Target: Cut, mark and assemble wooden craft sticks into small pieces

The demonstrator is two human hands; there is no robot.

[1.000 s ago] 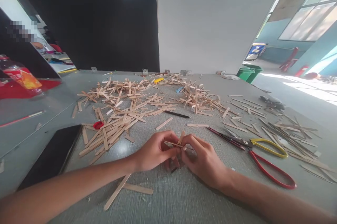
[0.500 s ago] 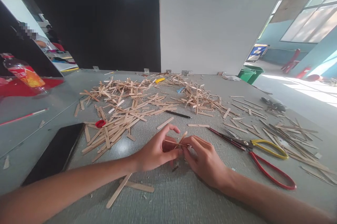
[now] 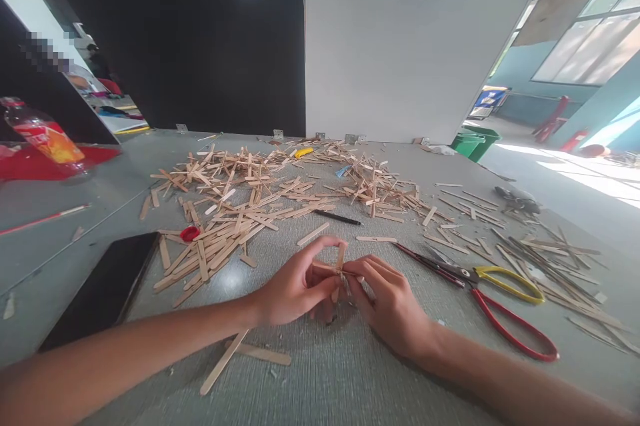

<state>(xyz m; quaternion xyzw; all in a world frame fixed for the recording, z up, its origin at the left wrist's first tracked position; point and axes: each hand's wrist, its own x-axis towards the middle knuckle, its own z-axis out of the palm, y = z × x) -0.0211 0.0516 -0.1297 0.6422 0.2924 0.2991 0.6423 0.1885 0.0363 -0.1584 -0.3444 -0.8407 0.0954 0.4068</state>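
Crossed wooden craft sticks (image 3: pixel 341 258) are held between my two hands, low over the table. My left hand (image 3: pixel 305 286) is closed on them from the left, its index finger arched up to the top of the upright stick. From the right, my right hand (image 3: pixel 387 299) pinches the sticks where they cross. Fingers hide much of the crossing, so I cannot tell how the sticks are joined. Two loose craft sticks (image 3: pixel 224 363) lie crossed near my left forearm. Scissors (image 3: pixel 467 276) with one yellow and one red handle lie to the right of my right hand.
Heaps of craft sticks (image 3: pixel 240 219) spread beyond my hands, with a black pen (image 3: pixel 337 217) and red cap (image 3: pixel 190 234) among them. A phone (image 3: pixel 103 286) lies left. Farther left leans a drink bottle (image 3: pixel 47 136). Thin strips (image 3: pixel 550 273) lie right. A panel (image 3: pixel 400 46) closes the back.
The crossed sticks have turned, so the slanted one now stands nearly upright. My left index finger has come to its top end. My right hand has stayed nearly in place.
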